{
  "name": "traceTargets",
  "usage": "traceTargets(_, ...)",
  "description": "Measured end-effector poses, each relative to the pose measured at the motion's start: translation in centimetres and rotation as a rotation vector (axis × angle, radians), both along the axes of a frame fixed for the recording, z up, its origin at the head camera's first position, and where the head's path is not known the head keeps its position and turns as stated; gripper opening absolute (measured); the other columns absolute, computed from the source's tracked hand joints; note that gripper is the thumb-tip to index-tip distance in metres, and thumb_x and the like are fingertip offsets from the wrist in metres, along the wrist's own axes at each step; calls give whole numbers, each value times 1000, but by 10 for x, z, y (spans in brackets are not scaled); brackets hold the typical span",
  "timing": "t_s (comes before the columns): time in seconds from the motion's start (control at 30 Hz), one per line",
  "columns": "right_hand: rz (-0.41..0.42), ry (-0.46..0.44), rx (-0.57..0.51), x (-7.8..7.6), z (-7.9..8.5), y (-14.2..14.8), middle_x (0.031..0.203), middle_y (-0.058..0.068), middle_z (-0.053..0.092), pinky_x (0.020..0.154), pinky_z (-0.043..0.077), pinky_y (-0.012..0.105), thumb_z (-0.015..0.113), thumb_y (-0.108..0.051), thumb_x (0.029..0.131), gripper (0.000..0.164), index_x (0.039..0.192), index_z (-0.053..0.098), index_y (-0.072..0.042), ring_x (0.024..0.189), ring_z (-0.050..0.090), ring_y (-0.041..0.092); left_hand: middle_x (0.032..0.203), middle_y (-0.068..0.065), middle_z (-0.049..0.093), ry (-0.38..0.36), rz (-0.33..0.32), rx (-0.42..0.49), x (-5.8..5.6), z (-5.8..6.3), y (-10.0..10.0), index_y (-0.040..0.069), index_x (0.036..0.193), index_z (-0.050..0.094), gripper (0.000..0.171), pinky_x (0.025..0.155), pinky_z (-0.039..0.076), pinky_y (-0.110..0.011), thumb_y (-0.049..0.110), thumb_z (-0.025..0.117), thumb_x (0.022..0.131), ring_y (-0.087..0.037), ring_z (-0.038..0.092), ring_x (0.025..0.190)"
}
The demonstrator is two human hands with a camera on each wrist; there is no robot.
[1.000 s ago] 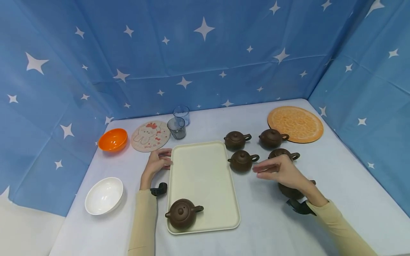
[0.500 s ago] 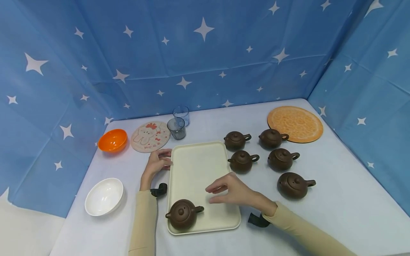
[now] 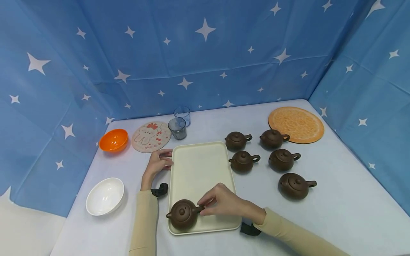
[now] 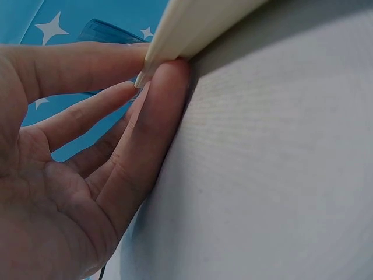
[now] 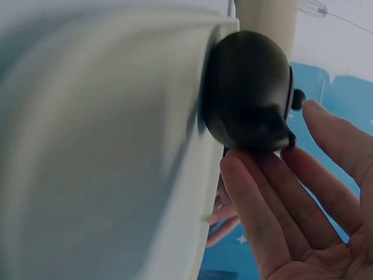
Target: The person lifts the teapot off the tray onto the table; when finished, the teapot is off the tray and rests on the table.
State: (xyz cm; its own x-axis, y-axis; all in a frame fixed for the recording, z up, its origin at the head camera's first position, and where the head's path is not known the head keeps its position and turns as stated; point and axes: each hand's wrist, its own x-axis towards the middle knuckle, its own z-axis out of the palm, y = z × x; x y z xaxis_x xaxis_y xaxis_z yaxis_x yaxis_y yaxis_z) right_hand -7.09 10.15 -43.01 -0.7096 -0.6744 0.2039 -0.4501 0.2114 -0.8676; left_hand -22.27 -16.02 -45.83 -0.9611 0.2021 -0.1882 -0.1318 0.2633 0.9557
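Note:
A dark brown teapot (image 3: 183, 214) sits upright in the near left corner of the cream tray (image 3: 201, 174); its handle points right. My right hand (image 3: 222, 201) reaches over the tray from the right, its fingertips around the end of that handle. In the right wrist view the fingers (image 5: 259, 219) and thumb are spread beside the teapot (image 5: 247, 90), and firm contact cannot be made out. My left hand (image 3: 156, 165) is at the tray's left edge. The left wrist view shows that hand (image 4: 87, 146) pinching the tray rim (image 4: 175, 44) between thumb and fingers.
Right of the tray stand several more brown teapots (image 3: 242, 162), with an orange round mat (image 3: 296, 124) behind them. At the left are a white bowl (image 3: 105, 196), an orange bowl (image 3: 114, 140) and a bunny mat (image 3: 151, 137). Two glasses (image 3: 178, 128) stand behind the tray.
My right hand has moved left and nearer, from among the teapots on the right, across the tray to the handle of the teapot on it. The left hand has stayed at the tray edge.

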Motion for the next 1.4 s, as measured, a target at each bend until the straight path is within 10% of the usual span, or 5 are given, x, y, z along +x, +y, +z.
traceTargets(0.77, -167, 81, 181, 9, 0, -23, 81, 6, 74, 62, 51, 5, 81, -6, 74, 13, 86, 78, -2, 72, 66, -3, 120, -26, 54, -24, 4, 7, 3, 7, -1, -5, 132, 52, 57, 63, 61, -29, -12, 64, 77, -13, 62, 76)
traceTargets(0.93, -207, 86, 131, 9, -3, -20, 80, 5, 74, 62, 52, 6, 81, -7, 73, 12, 84, 78, -3, 73, 66, -4, 123, -30, 51, -49, -22, 19, 12, 28, 4, -9, 134, 48, 58, 65, 61, -31, -14, 62, 77, -14, 62, 75)
traceTargets(1.4, -228, 77, -54, -4, 10, 33, 82, 9, 74, 59, 58, 20, 81, -8, 74, 15, 86, 77, 0, 73, 70, 8, 123, -31, 51, -48, -24, 27, 13, 28, 4, -10, 134, 48, 58, 65, 61, -31, -13, 61, 78, -15, 63, 75)
